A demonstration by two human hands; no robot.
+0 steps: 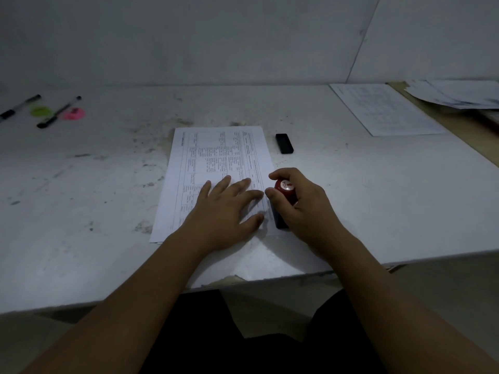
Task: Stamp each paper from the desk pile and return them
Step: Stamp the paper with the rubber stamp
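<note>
A printed paper (216, 157) with a table on it lies in the middle of the white desk (108, 211). My left hand (224, 214) lies flat on its lower part, fingers spread and straight. My right hand (299, 203) grips a stamp (285, 191) with a red round knob and a dark base. The stamp stands on the paper's lower right edge. A black stamp cover (284, 143) lies just right of the paper's top corner.
Another printed sheet (386, 109) lies at the far right, with a loose pile of papers (459, 94) beyond it on a brown surface. Two black pens (58, 112) and green and pink round items (40, 111) sit at far left. The desk's near edge is chipped.
</note>
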